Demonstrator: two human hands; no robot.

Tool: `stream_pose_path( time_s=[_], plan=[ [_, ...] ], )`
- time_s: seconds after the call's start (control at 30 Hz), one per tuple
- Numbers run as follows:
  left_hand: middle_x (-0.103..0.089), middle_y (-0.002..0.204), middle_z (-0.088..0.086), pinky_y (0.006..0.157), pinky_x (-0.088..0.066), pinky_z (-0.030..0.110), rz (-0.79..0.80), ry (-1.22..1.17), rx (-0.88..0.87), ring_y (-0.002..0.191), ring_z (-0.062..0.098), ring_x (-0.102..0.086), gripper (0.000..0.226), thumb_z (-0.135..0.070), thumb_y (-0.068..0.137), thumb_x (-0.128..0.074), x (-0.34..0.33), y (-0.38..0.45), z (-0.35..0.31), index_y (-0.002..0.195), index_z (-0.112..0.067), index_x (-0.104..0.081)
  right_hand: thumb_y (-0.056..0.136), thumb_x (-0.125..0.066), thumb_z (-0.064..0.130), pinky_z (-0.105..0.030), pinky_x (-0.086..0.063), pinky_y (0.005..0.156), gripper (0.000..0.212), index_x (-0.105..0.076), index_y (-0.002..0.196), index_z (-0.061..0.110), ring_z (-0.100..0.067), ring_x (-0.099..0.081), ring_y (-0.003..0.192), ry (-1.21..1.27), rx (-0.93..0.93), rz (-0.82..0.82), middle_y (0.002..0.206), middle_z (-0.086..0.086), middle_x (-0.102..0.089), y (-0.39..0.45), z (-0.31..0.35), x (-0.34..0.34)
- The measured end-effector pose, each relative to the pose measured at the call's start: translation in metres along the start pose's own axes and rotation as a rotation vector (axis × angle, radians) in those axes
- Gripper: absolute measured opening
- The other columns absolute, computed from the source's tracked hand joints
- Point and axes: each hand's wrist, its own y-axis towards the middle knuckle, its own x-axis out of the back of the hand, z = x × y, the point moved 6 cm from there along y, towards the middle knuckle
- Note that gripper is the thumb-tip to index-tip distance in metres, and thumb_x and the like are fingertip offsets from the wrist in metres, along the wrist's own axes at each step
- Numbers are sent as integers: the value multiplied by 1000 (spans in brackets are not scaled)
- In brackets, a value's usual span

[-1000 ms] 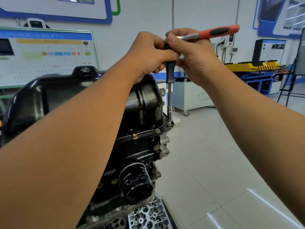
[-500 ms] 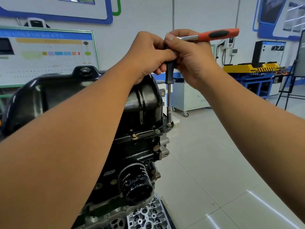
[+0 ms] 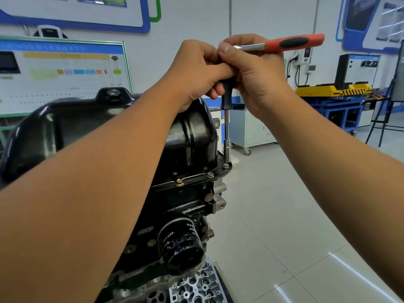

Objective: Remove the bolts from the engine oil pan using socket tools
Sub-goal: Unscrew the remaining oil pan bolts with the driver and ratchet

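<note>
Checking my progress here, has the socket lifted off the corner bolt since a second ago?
No. The socket still sits on the corner bolt of the oil pan.

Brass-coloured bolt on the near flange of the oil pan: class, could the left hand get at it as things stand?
Probably yes. The brass-coloured bolt sits exposed on the oil pan flange, nothing covering it. But the left hand grips the extension bar and would have to let go first.

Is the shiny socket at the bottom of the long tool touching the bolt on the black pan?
Touching. In the head view the socket stands upright with its lower end seated over the corner bolt on the oil pan flange, no gap showing.
</note>
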Motion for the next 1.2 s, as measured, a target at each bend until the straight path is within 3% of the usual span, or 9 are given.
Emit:
stream_pose_path(
  time_s=[0.27, 0.53, 0.67, 0.9, 1.2],
  plan=[
    [-66, 62, 11, 46, -48, 24, 10, 0, 6, 46, 14, -60, 18, -5, 86, -74, -2, 0, -1, 96, 10, -72, 88, -74, 1, -31, -53, 58, 14, -64, 98, 3, -26, -67, 60, 48, -48, -21, 77, -13, -69, -5, -2, 1],
    [-68, 64, 16, 45, -47, 24, -15, -5, 2, 46, 16, -60, 15, -7, 84, -75, 0, 1, 2, 91, 5, -73, 89, -74, 4, -40, -51, 62, 16, -61, 98, 3, -28, -61, 55, -45, -23, 43, 82, -22, -64, -1, 2, -2],
    [-67, 63, 18, 44, -46, 24, -27, -3, -8, 45, 17, -60, 15, -7, 84, -75, 0, 0, 1, 90, 6, -72, 90, -74, 7, -46, -48, 65, 14, -62, 94, 6, -31, -61, 63, -80, -5, 49, 82, -22, -64, -1, 4, -2],
    [-65, 63, 18, 44, -46, 25, -38, -20, -15, 45, 18, -59, 15, -8, 85, -74, 2, 1, 1, 92, 5, -73, 91, -74, 7, -37, -53, 60, 14, -61, 95, 5, -29, -64, 65, -69, 5, 43, 80, -16, -65, 0, 4, -7],
    [-64, 58, 14, 44, -46, 24, -20, 11, 19, 45, 17, -59, 24, -15, 79, -81, -1, 2, 4, 86, 5, -70, 93, -72, 7, -39, -53, 63, 13, -60, 94, 3, -31, -63, 67, -106, -19, 83, 77, -16, -64, 3, 6, -3]
  ],
)
